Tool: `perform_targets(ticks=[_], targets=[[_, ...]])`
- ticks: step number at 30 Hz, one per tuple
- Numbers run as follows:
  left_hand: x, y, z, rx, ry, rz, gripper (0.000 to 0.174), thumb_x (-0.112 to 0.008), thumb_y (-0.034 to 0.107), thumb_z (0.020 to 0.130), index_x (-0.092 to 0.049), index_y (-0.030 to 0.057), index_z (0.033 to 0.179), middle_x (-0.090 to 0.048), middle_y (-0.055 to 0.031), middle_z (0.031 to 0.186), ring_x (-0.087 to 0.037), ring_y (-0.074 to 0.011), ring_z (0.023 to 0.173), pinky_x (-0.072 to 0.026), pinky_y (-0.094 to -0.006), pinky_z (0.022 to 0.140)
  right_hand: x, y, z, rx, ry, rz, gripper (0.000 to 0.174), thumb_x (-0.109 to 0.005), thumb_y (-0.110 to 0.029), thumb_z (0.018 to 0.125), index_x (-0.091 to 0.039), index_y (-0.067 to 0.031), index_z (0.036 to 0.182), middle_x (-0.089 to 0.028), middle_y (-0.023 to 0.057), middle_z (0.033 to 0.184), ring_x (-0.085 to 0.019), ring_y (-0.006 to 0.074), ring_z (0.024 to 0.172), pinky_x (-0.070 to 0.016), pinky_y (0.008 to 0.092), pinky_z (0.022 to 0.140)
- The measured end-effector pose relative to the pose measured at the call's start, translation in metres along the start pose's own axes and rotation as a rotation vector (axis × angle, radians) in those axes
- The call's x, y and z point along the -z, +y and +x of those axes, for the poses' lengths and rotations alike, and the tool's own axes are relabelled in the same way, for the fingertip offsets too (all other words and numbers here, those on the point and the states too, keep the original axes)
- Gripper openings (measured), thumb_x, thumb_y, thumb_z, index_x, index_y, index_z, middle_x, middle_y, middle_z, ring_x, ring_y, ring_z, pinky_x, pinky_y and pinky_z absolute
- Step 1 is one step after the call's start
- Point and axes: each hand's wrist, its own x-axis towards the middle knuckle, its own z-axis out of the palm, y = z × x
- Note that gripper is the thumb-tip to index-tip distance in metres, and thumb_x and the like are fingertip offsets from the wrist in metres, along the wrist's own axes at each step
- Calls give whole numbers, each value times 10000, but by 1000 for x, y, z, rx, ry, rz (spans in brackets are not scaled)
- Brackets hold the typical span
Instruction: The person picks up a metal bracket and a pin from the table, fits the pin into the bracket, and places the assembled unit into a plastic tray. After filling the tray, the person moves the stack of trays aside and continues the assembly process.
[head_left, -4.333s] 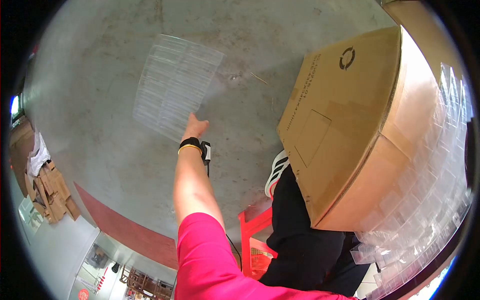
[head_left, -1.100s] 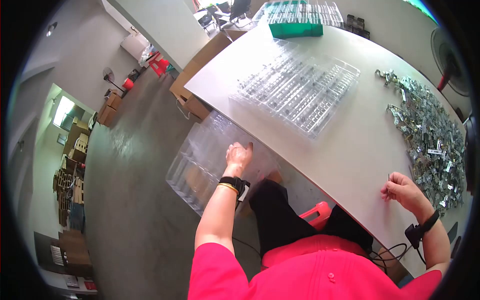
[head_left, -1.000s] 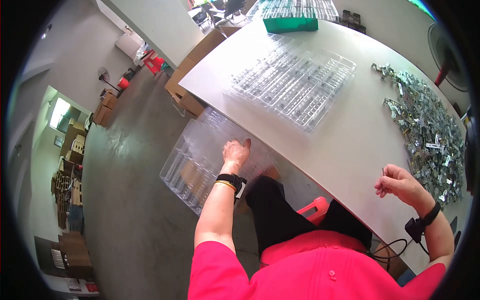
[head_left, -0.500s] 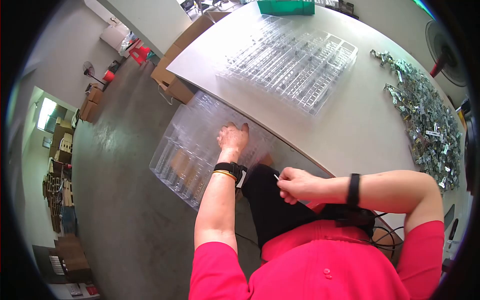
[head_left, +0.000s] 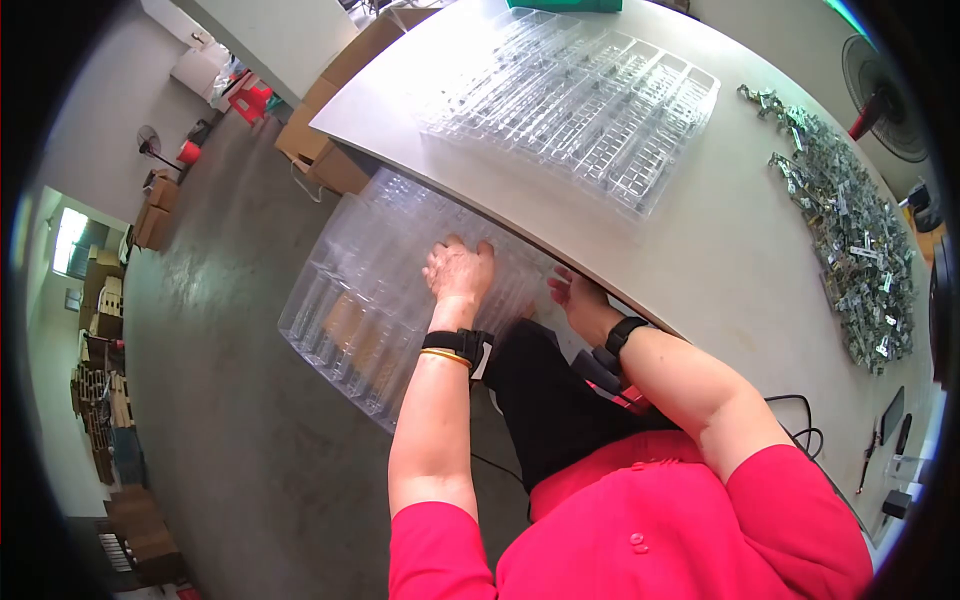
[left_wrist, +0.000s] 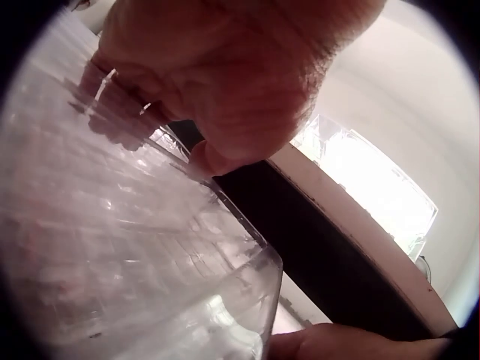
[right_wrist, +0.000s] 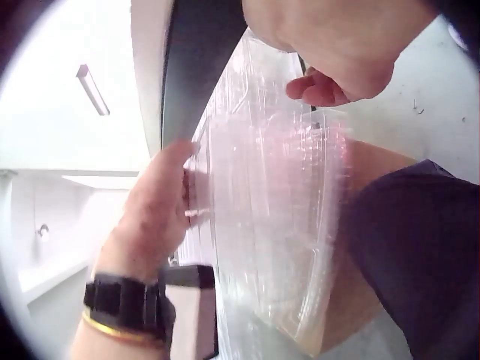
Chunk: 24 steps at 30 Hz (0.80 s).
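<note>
A clear plastic tray [head_left: 345,255] with ribbed compartments lies below the table edge, left of the person's legs, on what looks like a stack of similar ones. The left hand [head_left: 460,272] grips its edge; in the left wrist view, fingers show through the plastic and the thumb [left_wrist: 210,159] is at the rim. Under the table edge, the right hand [head_left: 585,302] is close to the tray's near side. Its fingers [right_wrist: 324,90] look curled in the right wrist view, and I cannot tell whether a small piece is between them.
On the white table [head_left: 690,265] lie more clear compartment trays [head_left: 600,110] and a long heap of small metal parts [head_left: 850,230]. A cardboard box [head_left: 320,150] stands beyond the table corner. A cable [head_left: 800,415] hangs near the right elbow. A fan [head_left: 885,95] is far right.
The right hand, earlier over the table by the metal parts with a thin piece at its fingertips, has swung left and down beside the tray. The left hand stays at the tray.
</note>
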Motion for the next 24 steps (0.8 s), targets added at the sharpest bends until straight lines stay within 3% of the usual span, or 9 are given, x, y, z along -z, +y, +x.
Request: perform_targets(ticks=[3, 7, 13, 15, 18, 22, 24], targets=[[0, -3, 1, -7, 5, -5, 586, -557, 457, 875, -605, -20, 1213, -605, -266, 1251, -552, -405, 1224, -408, -526, 1044, -2, 4, 13, -27, -89, 25, 296, -411, -340, 1075, -563, -122, 1207, -670, 54, 1121, -618, 171, 771, -521, 288, 665], [3, -4, -1, -5, -15, 7, 581, -564, 438, 867, -604, -31, 1206, -618, -271, 1226, -568, -405, 1202, -412, -521, 1042, 0, 8, 20, -103, -185, 118, 294, -426, -350, 1071, -578, -117, 1166, -679, 75, 1105, -585, 171, 710, -518, 292, 648], [9, -16, -1, 32, -8, 71, 560, -584, 400, 848, -598, -36, 1199, -624, -262, 1231, -571, -404, 1204, -415, -516, 1053, -12, 17, 4, -146, -149, 182, 215, -416, -229, 1055, -560, -71, 1033, -634, 107, 896, -557, 187, 667, -524, 325, 628], [10, -29, 2, 47, -17, 82, 552, -583, 389, 854, -593, -35, 1207, -623, -255, 1238, -567, -403, 1211, -415, -515, 1057, -17, 23, -3, -195, -237, 85, 183, -399, -163, 1039, -541, -47, 1027, -572, 90, 828, -564, 195, 680, -543, 343, 643], [12, -45, 2, 55, -22, 104, 527, -585, 358, 863, -584, -31, 1219, -621, -245, 1248, -563, -398, 1222, -419, -513, 1058, -26, 38, -28, -246, -315, 106, 135, -461, -136, 1021, -547, -51, 964, -581, 95, 889, -586, 192, 731, -538, 330, 667], [17, -52, -5, 37, -24, 146, 481, -596, 302, 868, -580, -24, 1220, -622, -235, 1248, -562, -386, 1222, -431, -502, 1047, -31, 50, -41, -304, -315, 34, 153, -460, -161, 1018, -548, -43, 975, -578, 92, 897, -594, 196, 746, -556, 340, 691], [15, -52, -5, 41, -26, 152, 477, -603, 300, 864, -582, -22, 1215, -623, -235, 1244, -567, -384, 1215, -433, -500, 1046, -13, 51, -25, -232, -155, -143, 161, -463, -172, 1009, -555, -46, 970, -591, 77, 888, -604, 196, 771, -557, 336, 694]])
